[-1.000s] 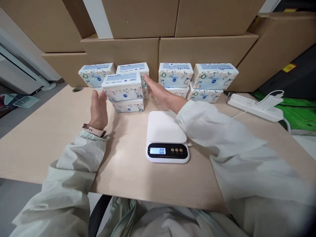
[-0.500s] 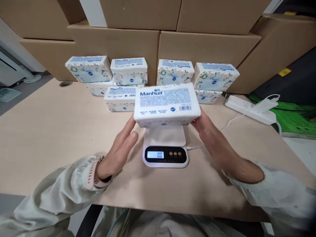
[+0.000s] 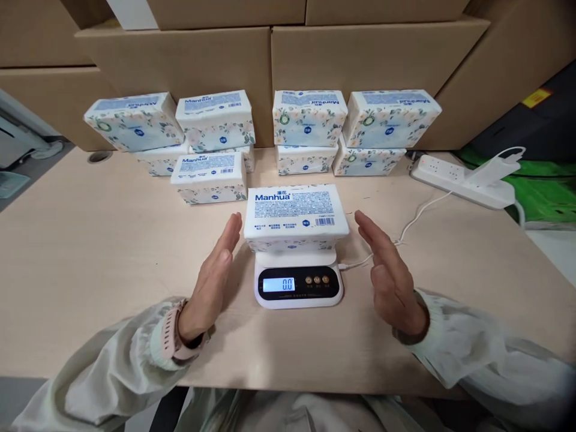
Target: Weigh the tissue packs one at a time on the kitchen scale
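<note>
A white pack of tissues point(image 3: 297, 213) with blue "Manhua" print rests on the platform of a white digital scale point(image 3: 299, 288). The lit display reads 0.0. To the left of the pack, my left hand point(image 3: 213, 282) is held upright with straight fingers, apart from it and empty. My right hand point(image 3: 391, 279) mirrors it on the other side, palm inward, fingers stretched out, also touching nothing. Most of the scale's platform is hidden under the pack.
Several more tissue packs stand stacked behind, a left group point(image 3: 216, 123) and a right group point(image 3: 310, 120), before cardboard boxes point(image 3: 180, 60). A single pack point(image 3: 209, 177) sits nearer on the left. On the right lies a white power strip point(image 3: 463, 180) whose cable point(image 3: 418, 213) runs to the scale.
The tissue pack has come down onto the scale and is let go. Both hands have parted from its sides. The view has tilted slightly downward.
</note>
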The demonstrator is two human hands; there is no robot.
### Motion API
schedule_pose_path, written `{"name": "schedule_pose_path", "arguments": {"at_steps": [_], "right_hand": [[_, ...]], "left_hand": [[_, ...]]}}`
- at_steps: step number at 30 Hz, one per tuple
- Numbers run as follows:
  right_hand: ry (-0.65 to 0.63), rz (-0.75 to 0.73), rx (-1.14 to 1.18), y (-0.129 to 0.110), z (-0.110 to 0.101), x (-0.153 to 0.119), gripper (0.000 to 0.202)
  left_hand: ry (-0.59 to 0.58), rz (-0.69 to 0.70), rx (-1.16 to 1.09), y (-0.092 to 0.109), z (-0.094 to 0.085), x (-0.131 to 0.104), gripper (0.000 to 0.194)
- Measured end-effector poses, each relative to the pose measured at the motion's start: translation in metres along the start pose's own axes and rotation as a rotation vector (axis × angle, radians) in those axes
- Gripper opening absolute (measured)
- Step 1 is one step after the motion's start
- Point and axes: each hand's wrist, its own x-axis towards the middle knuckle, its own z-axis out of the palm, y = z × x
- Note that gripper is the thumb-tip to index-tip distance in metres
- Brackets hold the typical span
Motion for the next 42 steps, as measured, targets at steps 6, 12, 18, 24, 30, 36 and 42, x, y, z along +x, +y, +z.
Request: {"name": "schedule_pose_path", "arguments": {"at_steps": [6,12,18,24,30,36,42], "right_hand": [[-0.055,0.031,0.022,-0.003,0.001,0.001,0.065],[-0.069,0.001,0.005,-0.007,0.0,0.003,0.064],[-0.07,-0.021,-0.053,-0.01,-0.001,0.005,0.062],[-0.074,-0.013,-0.068,-0.01,0.0,0.006,0.061],[-0.082,-0.056,-0.068,-0.009,0.0,0.006,0.062],[-0.084,-0.028,-0.074,-0.007,-0.001,0.004,0.061],[-0.078,-0.036,-0.07,-0.006,0.0,0.003,0.061]], "left_hand": [[-0.001,-0.027,-0.022,-0.001,-0.001,0.0,0.054],[-0.013,-0.03,-0.017,0.001,0.0,0.001,0.055],[-0.027,-0.011,-0.011,0.006,0.003,0.003,0.054],[-0.032,-0.013,-0.006,0.006,0.003,0.003,0.056],[-0.037,0.032,-0.024,0.004,0.002,0.002,0.054],[-0.044,0.008,-0.028,0.004,0.003,0.001,0.056],[-0.027,0.017,-0.052,0.001,0.001,0.0,0.054]]}}
